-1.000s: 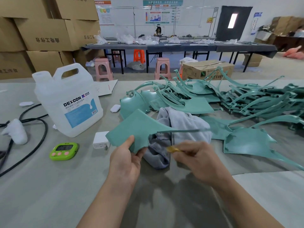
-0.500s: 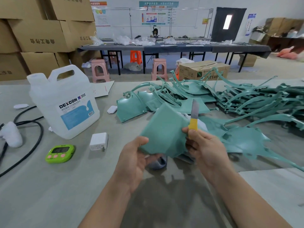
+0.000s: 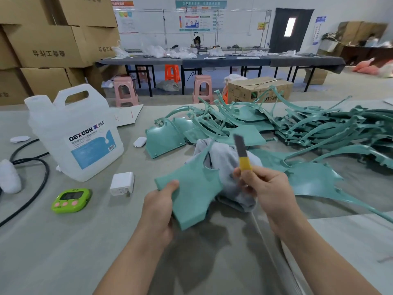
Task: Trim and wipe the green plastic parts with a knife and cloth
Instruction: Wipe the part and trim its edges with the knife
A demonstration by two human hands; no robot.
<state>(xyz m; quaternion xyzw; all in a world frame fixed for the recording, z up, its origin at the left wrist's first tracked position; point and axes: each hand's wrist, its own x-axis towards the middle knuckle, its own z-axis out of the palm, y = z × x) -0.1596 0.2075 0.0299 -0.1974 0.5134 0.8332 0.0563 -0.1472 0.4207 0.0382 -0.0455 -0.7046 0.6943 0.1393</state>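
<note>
Gripped flat green part (image 3: 191,194), pinched knife (image 3: 242,155) — yellow-handled

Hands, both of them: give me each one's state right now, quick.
Left hand: closed on a green plastic part, thumb on top.
Right hand: closed on the yellow-handled knife, blade pointing up.

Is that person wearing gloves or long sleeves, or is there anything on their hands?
No gloves. The left hand and the right hand are both bare, and no rings show. The left forearm and the right forearm are bare too, all the way to the picture's bottom edge: no sleeves, watch or bracelet in view.
</note>
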